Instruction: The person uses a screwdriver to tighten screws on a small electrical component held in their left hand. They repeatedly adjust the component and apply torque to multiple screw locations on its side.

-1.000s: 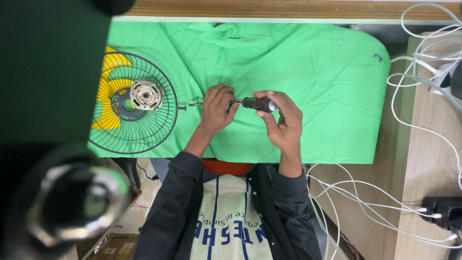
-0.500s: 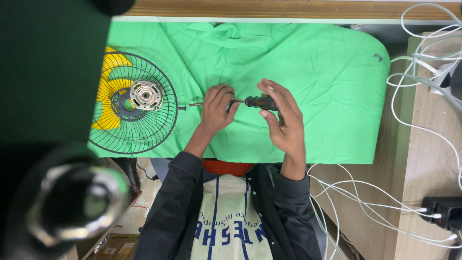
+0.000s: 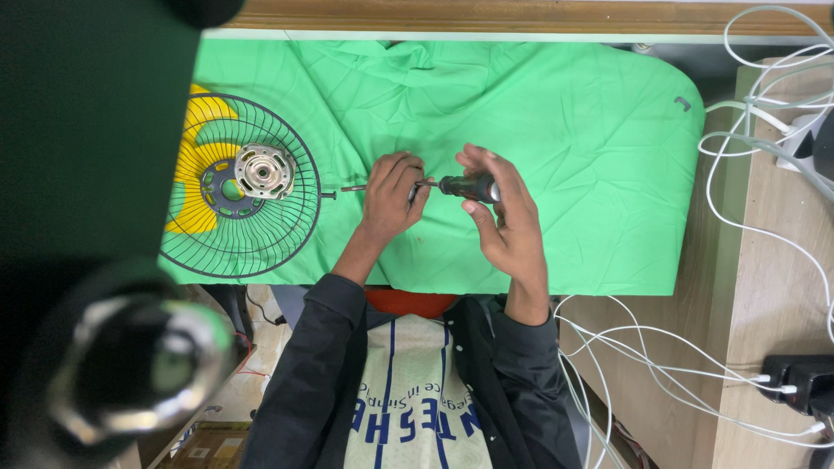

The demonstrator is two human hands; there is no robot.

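My left hand (image 3: 391, 195) is closed around a small part on the green cloth (image 3: 573, 130). A thin metal shaft (image 3: 352, 188) sticks out of that fist to the left. My right hand (image 3: 504, 217) grips a screwdriver (image 3: 469, 187) by its black handle, held level, with the tip pointing left into the part in my left hand. What the part looks like is hidden by my fingers. A black wire fan guard (image 3: 239, 187) lies left of my hands, with a yellow fan blade (image 3: 195, 165) under it and a round metal motor plate (image 3: 263, 171) at its centre.
White cables (image 3: 764, 130) loop over the wooden surface on the right, down to a black power adapter (image 3: 804, 382). A dark blurred object (image 3: 95, 217) close to the camera blocks the left side. A wooden edge (image 3: 521, 16) runs along the top.
My right hand's fingers have shifted around the screwdriver handle, which sits slightly further right. My left hand and the fan guard have stayed where they were.
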